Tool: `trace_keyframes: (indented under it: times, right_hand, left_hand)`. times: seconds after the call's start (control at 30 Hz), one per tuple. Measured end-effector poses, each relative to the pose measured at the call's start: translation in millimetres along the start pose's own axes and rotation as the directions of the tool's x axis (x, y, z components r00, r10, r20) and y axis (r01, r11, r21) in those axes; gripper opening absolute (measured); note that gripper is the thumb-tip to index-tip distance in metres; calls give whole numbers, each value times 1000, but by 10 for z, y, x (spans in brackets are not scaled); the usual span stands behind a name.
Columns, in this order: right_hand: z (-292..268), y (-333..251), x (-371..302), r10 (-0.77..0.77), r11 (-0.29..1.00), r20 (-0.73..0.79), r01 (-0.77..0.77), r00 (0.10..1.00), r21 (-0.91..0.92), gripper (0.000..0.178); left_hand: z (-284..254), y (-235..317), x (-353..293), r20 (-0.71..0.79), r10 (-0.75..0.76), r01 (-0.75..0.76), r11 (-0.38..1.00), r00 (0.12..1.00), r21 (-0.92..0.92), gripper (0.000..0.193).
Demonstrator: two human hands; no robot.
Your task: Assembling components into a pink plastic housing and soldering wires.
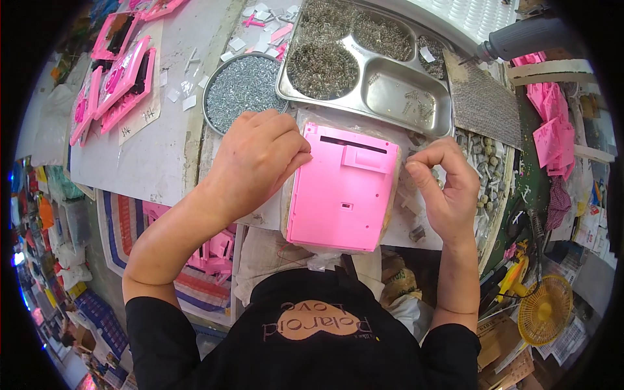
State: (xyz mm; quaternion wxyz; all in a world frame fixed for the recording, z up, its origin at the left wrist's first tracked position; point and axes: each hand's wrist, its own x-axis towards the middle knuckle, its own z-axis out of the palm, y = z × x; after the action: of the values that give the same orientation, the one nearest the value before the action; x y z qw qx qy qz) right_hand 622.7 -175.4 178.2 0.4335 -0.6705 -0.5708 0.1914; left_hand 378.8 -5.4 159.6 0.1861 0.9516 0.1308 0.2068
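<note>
A flat pink plastic casing (341,195) with a dark slot near its far edge lies before me on a padded, plastic-covered rest. My left hand (257,162) is closed in a pinch at the casing's far left corner. Whatever its fingertips hold, perhaps something small, is hidden. Just off the casing's right edge, my right hand (445,185) has thumb and forefinger brought together in a pinch. Anything between them is too small to make out. Beyond the left hand stands a round metal dish (244,88) full of small silvery screws.
A steel compartment tray (406,97) holds many small springs. An electric screwdriver (520,42) hangs at the far right, over a textured grey mat (484,101). Pink assemblies (123,78) are stacked at the far left. Small metal parts (484,166) lie beside the right hand.
</note>
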Motion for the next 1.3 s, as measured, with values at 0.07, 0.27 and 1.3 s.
trace_keyframes:
  times: [0.07, 0.27, 1.3]
  right_hand:
    - [-5, 2, 13, -8, 1000, -4, 8, 1000, -10, 12]
    - [8, 1, 23, -41, 999, -6, 41, 999, -36, 11]
    - [-32, 206, -300, 175, 943, -167, -117, 970, 310, 13]
  left_hand:
    - [-21, 4, 17, 16, 25, -26, 999, 1000, 23, 15]
    - [-41, -61, 46, 44, 146, -148, 987, 988, 62, 17]
    - [507, 163, 1023, 211, 141, -102, 977, 967, -186, 11]
